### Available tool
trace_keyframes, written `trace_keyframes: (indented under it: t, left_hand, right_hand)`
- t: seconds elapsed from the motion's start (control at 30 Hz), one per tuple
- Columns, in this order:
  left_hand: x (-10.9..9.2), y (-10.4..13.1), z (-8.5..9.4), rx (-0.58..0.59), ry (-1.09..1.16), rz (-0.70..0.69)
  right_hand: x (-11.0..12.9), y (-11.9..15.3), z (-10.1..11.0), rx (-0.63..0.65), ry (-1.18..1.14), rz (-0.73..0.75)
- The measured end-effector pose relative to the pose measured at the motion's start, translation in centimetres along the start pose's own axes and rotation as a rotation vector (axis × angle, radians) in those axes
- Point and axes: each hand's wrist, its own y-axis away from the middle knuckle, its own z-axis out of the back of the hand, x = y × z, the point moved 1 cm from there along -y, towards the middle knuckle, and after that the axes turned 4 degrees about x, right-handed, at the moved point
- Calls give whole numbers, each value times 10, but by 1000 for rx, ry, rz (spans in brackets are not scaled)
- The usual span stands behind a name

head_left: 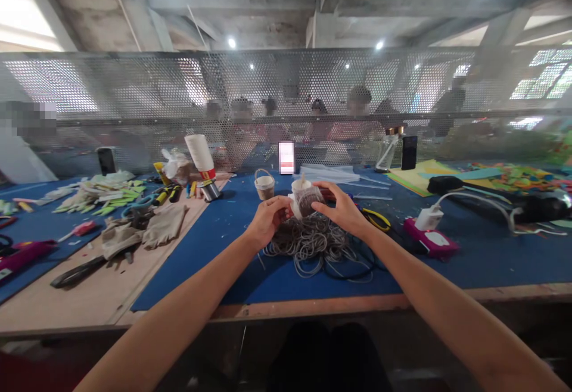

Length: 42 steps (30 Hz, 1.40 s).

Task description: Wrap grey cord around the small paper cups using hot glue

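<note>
Over the front middle of the blue mat, both hands are on a white paper cup [308, 202] that is tilted and partly wrapped in grey cord. My right hand [338, 206] is curled around its right side. At its left end, the fingers of my left hand [269, 218] are closed on the cup's edge; the fingertips are partly hidden. Beneath them lies a loose heap of grey cord [313, 243]. Just behind stands a small cord-covered cup with a looped handle [264, 187]. Another whitish rim with a stick [302, 183] shows behind the held cup.
Left are a stack of paper cups [199, 152], work gloves [164, 225] and scissors [142, 204]. Clear strips [330, 174] and a lit phone [286, 158] stand behind. Right are yellow-handled pliers [376, 219], a purple power strip [431, 240] and a glass bottle [388, 151].
</note>
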Motion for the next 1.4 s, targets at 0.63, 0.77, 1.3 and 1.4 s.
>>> trace_keyframes:
  t: [0.63, 0.77, 1.3, 1.4]
  left_hand:
    - [1, -1, -1, -7, -36, -23]
    - [-1, 0, -2, -13, -31, -22]
    - [2, -6, 6, -77, -12, -115]
    - [3, -7, 7, -95, -17, -112]
  right_hand:
    - [5, 0, 2, -139, 289, 241]
    - [4, 0, 3, -174, 331, 267]
    - [-25, -8, 46, -376, 616, -128]
    - [-41, -7, 57, -216, 755, -410]
